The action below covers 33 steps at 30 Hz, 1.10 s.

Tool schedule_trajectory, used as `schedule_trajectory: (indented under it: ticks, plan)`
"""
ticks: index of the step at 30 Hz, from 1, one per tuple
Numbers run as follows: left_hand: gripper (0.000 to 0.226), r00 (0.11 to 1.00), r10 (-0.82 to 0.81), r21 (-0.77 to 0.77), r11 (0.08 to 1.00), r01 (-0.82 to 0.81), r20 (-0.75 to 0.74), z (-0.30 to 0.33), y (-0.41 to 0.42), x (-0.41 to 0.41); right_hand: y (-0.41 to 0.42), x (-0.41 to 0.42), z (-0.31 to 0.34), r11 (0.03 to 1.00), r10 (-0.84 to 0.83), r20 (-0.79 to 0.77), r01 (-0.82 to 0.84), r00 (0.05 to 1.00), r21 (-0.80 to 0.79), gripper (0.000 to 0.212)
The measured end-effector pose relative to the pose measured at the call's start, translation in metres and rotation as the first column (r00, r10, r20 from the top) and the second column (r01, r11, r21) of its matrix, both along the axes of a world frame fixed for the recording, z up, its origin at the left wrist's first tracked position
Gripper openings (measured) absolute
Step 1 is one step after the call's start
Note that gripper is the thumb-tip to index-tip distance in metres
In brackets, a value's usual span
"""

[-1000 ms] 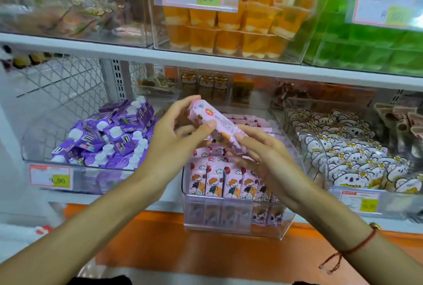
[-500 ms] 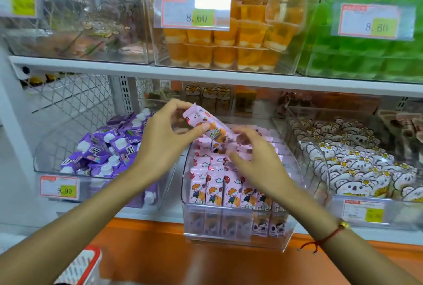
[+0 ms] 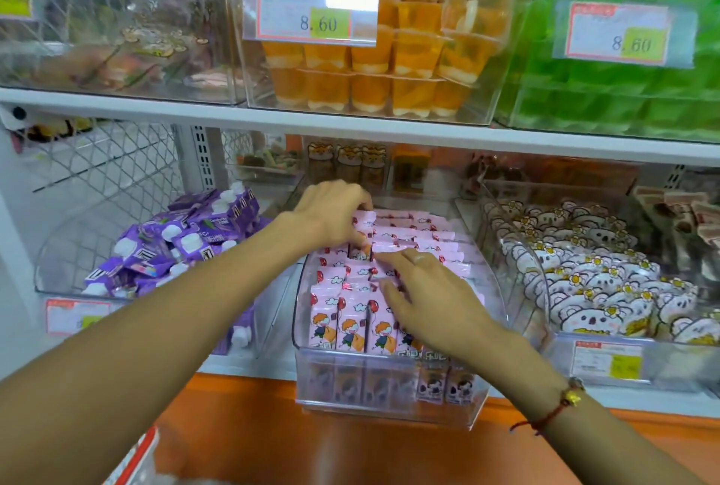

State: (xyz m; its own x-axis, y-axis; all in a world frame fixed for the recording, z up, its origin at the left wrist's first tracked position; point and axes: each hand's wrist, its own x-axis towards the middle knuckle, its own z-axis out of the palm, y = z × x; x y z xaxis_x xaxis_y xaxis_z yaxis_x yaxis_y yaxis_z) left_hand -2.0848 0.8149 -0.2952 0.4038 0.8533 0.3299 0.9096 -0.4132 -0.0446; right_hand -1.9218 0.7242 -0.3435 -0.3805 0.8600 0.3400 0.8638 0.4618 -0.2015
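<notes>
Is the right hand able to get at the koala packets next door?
Probably yes: the right hand rests open on the pink packets, and the koala packets lie uncovered alongside, with only clear bin walls between.

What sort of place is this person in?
Probably a snack shop: clear bins of pink packets and orange jelly cups sit on white shelves, with price tags reading 8.60 clipped in front.

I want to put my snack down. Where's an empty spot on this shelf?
The left end of the purple pouch bin looks bare, between its curved clear wall and the purple pouches. The orange ledge under the bins looks free too. The pink packets bin is packed, with the left hand and right hand in it; the koala packets are crowded too.
</notes>
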Motion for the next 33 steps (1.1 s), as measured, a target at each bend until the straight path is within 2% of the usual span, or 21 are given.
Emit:
schedule_trajectory:
  ticks: [3, 7, 9, 15, 19, 23, 26, 30, 33]
  plan:
    - [0.056, 0.999, 0.022, -0.071, 0.997, -0.025, -0.043, -0.003, 0.008, 0.002, 0.001, 0.002, -0.001, 1.000, 0.012, -0.001, -0.012, 1.000, 0.008, 0.044]
    - [0.043, 0.989, -0.082, -0.264, 0.963, 0.047, -0.122, -0.002, 0.013, -0.003, 0.006, 0.003, 0.000, 0.999, 0.032, 0.009, -0.032, 0.999, 0.006, 0.044]
    - [0.041, 0.986, -0.113, -0.308, 0.949, 0.070, -0.122, 0.000, 0.012, -0.005, 0.008, 0.004, 0.002, 0.999, 0.036, 0.015, -0.036, 0.999, 0.001, 0.044]
    - [0.026, 0.986, -0.164, -0.178, 0.972, 0.156, -0.031, 0.013, -0.012, -0.017, 0.008, 0.003, 0.005, 0.998, 0.046, 0.032, -0.047, 0.998, 0.044, 0.041]
    - [0.031, 0.969, -0.226, -0.253, 0.948, 0.194, -0.103, 0.010, -0.036, -0.016, 0.001, 0.001, 0.006, 0.997, 0.039, 0.034, -0.041, 0.999, 0.061, 0.041]
    - [0.028, 0.973, -0.179, -0.184, 0.971, 0.151, -0.147, 0.001, -0.044, -0.007, -0.005, -0.001, 0.003, 0.999, 0.018, 0.082, -0.020, 0.996, 0.025, 0.047]
    - [0.016, 0.992, -0.122, -0.152, 0.982, 0.115, -0.036, 0.005, -0.046, -0.007, -0.005, -0.001, 0.003, 1.000, 0.005, 0.108, -0.008, 0.994, 0.021, 0.048]
    - [0.013, 0.993, -0.070, -0.076, 0.994, 0.078, 0.095, 0.004, -0.056, -0.009, -0.004, 0.000, 0.005, 1.000, 0.008, 0.122, -0.006, 0.992, -0.014, 0.045]
    - [0.013, 0.940, -0.025, 0.068, 0.998, 0.002, 0.341, 0.007, -0.068, -0.011, -0.005, 0.000, 0.006, 0.999, 0.009, 0.100, -0.004, 0.995, -0.053, 0.044]
